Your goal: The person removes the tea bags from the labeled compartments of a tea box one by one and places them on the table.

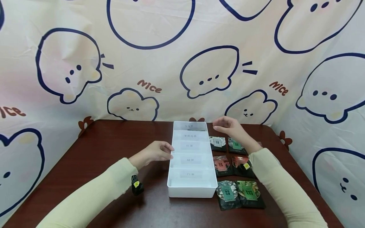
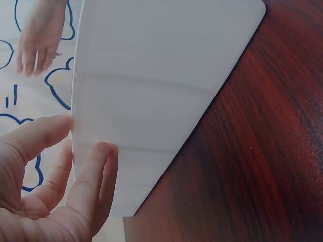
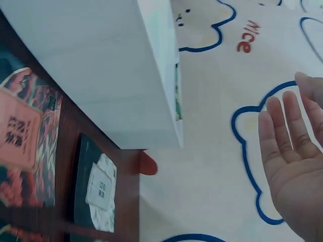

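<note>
Two hands at the white plastic divided tray mid-tabletop | left hand touches its left wall, fingers relaxed | right hand hovers empty, open, above dark foil sachets | step: likely steadying tray; next needs pinching one sachet.

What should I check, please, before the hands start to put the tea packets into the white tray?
1. Left hand steadies the white tray: ok, its straight fingers touch the tray's left wall.
2. Right hand free: ok, open, holding nothing, raised by the tray's far end.
3. Tea packets reachable: ok, they lie flat in pairs on the table, right of the tray.
4. Compartments free: mostly ok; the farthest one holds something dark.
5. Compartment labels readable: cannot tell, print too small.
</note>
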The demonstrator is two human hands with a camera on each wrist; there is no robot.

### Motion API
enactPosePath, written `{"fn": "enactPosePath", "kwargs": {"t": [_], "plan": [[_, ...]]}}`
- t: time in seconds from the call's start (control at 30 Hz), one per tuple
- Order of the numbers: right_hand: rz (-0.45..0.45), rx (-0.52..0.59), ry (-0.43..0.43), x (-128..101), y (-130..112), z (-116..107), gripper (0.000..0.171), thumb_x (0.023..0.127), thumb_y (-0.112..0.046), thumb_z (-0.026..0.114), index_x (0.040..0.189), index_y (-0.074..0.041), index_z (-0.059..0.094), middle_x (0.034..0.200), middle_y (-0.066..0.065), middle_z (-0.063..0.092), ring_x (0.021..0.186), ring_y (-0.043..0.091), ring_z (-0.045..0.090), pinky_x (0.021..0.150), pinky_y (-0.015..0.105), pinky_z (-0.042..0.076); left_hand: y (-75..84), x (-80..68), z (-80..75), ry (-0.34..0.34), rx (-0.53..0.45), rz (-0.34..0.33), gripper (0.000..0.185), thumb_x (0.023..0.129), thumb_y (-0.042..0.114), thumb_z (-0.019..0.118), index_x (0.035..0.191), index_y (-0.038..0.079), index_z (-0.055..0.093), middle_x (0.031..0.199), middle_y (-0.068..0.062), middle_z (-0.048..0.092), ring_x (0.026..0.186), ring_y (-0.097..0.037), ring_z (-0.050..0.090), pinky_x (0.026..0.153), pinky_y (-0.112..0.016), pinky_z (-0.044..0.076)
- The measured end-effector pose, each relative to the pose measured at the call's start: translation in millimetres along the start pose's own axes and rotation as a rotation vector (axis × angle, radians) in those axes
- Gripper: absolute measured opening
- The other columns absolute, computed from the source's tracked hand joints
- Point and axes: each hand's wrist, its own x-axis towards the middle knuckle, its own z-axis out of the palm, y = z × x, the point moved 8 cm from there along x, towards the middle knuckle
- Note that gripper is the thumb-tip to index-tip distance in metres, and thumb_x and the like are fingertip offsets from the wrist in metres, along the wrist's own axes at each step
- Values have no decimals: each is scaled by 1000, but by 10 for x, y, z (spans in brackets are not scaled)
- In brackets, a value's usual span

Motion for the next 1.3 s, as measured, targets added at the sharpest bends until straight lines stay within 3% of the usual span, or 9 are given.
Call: {"fn": "enactPosePath", "kwargs": {"t": [0.3,0.5,0.93,1.3], "plan": [[36,15,-6,437,180,224,31,93,-28,65,118,-10,61,128,14,59,119,28,55,105,51,40,10,2,9,-4,-14,-1,30,78,5,79,104,5,66,99,-12,63,84,-22,60,80,-32,56],[26,29,-48,604,312,358,29,95,-17,62,119,-2,60,128,17,58,119,31,54,105,52,41,8,-11,13,1,-6,-9,29,78,5,79,104,6,66,99,-12,63,83,-21,60,80,-33,56],[96,-2,-124,718,452,533,31,95,-11,61,123,1,57,130,15,57,122,31,51,105,50,41,17,-13,2,-2,-18,-8,29,77,4,79,104,5,67,99,-12,63,83,-22,60,79,-32,56],[150,-155,-191,743,468,582,28,94,-12,63,120,-3,63,129,13,56,116,29,53,101,45,44,23,-13,0,0,-16,-11,30,77,4,79,104,5,66,98,-12,63,84,-22,60,79,-32,56]]}}
